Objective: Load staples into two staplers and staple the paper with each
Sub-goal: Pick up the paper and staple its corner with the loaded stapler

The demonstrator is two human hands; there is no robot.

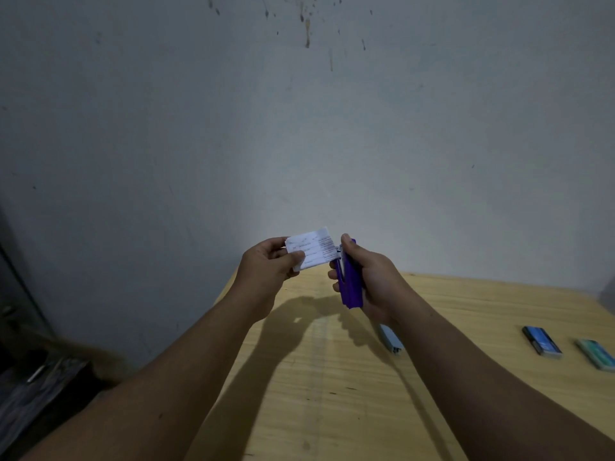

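Gripping a purple stapler (pixel 349 282) up in the air, the right hand (pixel 372 281) has its fingers wrapped around the body and the thumb lying along the top, nose end pointing up. Just left of that grip, the left hand (pixel 268 261) pinches a small printed paper slip (pixel 309 249) between thumb and fingers, and the slip's right edge sits right at the stapler's metal mouth, touching or tucked in, too close to call. Both hands hover above the far edge of the wooden desk (pixel 332 394), with the grey wall (pixel 299 128) behind them. Below the right grip, partly hidden by the wrist, a light blue stapler (pixel 392 341) lies on the desk. Well off to the right of it rest two small staple boxes: a dark blue box (pixel 541 341) and, beside it, a teal box (pixel 597 354).
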